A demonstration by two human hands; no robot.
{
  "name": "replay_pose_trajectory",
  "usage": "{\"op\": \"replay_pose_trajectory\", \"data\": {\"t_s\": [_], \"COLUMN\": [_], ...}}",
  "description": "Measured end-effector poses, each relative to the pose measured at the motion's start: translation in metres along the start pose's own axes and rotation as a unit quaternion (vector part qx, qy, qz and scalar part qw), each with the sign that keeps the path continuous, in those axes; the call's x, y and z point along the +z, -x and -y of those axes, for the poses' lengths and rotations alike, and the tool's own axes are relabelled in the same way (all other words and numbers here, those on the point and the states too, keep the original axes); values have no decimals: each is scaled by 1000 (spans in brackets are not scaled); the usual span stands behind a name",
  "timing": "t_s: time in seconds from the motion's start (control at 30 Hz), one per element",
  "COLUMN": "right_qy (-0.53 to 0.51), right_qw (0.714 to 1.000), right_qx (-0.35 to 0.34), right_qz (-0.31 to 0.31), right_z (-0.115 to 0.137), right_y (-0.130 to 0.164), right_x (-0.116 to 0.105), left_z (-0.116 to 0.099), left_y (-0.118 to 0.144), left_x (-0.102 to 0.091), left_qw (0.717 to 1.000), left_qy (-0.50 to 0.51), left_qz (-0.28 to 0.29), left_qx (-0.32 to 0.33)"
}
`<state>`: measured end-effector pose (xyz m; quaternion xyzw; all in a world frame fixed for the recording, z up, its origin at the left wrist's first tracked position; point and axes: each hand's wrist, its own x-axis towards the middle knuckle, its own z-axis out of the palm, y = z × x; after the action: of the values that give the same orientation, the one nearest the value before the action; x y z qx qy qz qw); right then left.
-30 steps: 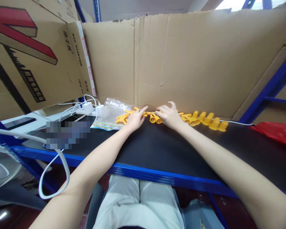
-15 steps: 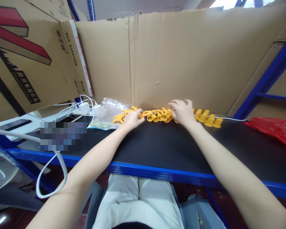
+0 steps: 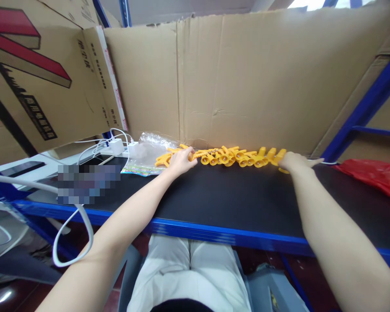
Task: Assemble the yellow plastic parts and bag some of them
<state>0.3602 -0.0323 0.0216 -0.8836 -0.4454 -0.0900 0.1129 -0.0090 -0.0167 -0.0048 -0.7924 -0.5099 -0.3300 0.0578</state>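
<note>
A row of several small yellow plastic parts point(image 3: 234, 157) lies on the black table top point(image 3: 221, 195) along the foot of a cardboard wall. My left hand point(image 3: 180, 159) rests on the left end of the row, fingers curled over a yellow part. My right hand point(image 3: 295, 161) lies flat at the right end, pressing against the last yellow parts. Whether either hand grips a part is hidden by the fingers.
A cardboard wall point(image 3: 247, 78) stands behind the row. A clear plastic bag point(image 3: 147, 151) and white chargers with cables point(image 3: 117, 146) lie at the left. A red bag point(image 3: 373, 175) sits at the right. The blue shelf edge point(image 3: 214, 234) runs in front.
My right hand has slid right along the row, from its middle to its right end. The yellow parts now lie closer together. My left hand has stayed in place.
</note>
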Motion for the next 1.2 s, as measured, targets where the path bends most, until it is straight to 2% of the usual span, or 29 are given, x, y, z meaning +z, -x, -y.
{"op": "replay_pose_trajectory", "data": {"t_s": [0.07,0.13,0.2,0.27,0.37,0.43,0.57,0.63,0.77,0.93,1.2], "right_qy": [15,15,-6,-48,-89,-77,-49,-60,-91,-113,-150], "right_qw": [998,994,983,958,921,915,935,931,902,875,878], "right_qx": [27,8,-34,-86,-174,-228,-302,-332,-399,-450,-432], "right_qz": [59,107,181,269,336,324,181,138,134,136,139], "right_z": [8,14,18,21,27,34,52,60,73,83,82], "right_y": [3,6,9,13,18,23,33,40,55,68,68], "right_x": [-12,-21,-23,-19,-9,-4,-2,-2,-1,-3,-7], "left_z": [-1,-1,-2,-1,-1,-1,-1,-2,-4,-4,1], "left_y": [0,0,0,0,0,0,1,2,3,4,2], "left_x": [-1,-2,-2,-2,-2,-2,-3,-4,-5,-4,0], "left_qw": [1000,1000,1000,1000,1000,1000,1000,1000,999,997,993], "left_qy": [0,0,1,3,5,4,4,4,-11,-39,-75], "left_qz": [5,8,9,10,11,11,14,21,39,63,88], "left_qx": [-2,-7,-9,-7,-2,-3,3,8,7,7,27]}}
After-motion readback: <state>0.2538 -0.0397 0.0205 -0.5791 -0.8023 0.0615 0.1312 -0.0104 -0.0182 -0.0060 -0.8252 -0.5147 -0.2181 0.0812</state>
